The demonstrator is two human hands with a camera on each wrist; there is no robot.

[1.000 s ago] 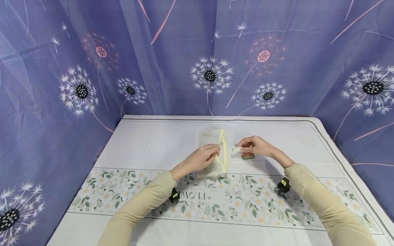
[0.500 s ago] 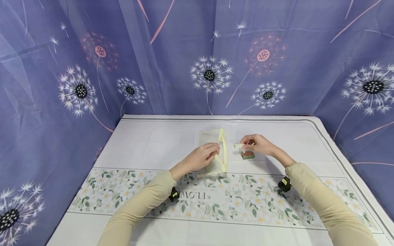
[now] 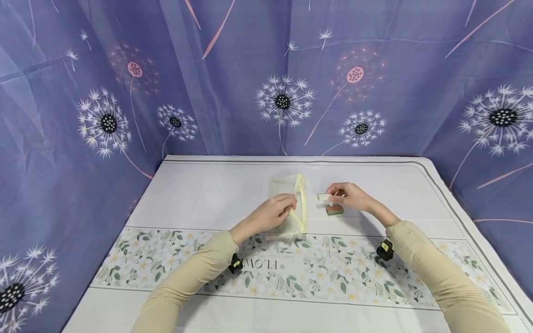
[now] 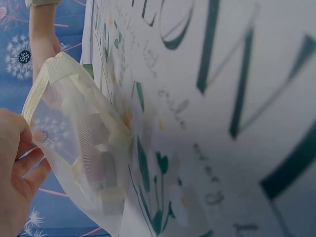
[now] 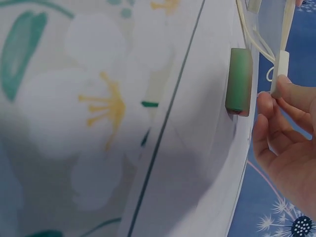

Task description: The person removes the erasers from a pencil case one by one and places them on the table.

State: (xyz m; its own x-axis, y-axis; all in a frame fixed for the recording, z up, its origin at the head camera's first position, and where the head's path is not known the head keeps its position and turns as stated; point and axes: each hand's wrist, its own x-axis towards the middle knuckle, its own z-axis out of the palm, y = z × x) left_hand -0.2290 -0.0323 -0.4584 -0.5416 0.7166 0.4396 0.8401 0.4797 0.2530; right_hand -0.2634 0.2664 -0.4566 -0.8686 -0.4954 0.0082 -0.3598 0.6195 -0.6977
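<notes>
My left hand (image 3: 275, 212) pinches the edge of a see-through mesh pouch (image 3: 282, 185) with a pale yellow zip border, holding its mouth apart toward the right. Inside, several pale, blocky things (image 4: 101, 168) show blurred through the mesh in the left wrist view. Between thumb and fingers, my right hand (image 3: 349, 196) pinches a small white block (image 3: 323, 197), just right of the pouch mouth. Nearer me, below that hand, a small block (image 3: 335, 211) with an orange-brown top and green side lies on the table; its green face (image 5: 239, 81) fills much of it in the right wrist view.
A white cloth (image 3: 208, 194) covers the table, with a printed floral band (image 3: 333, 268) across the front. Blue dandelion curtains (image 3: 233, 92) hang behind and at both sides. Black wrist cameras (image 3: 235, 263) sit below both sleeves.
My right hand has drawn slightly up and to the right with the white block, leaving the green and orange-brown block more exposed. My left hand and the pouch stay nearly still.
</notes>
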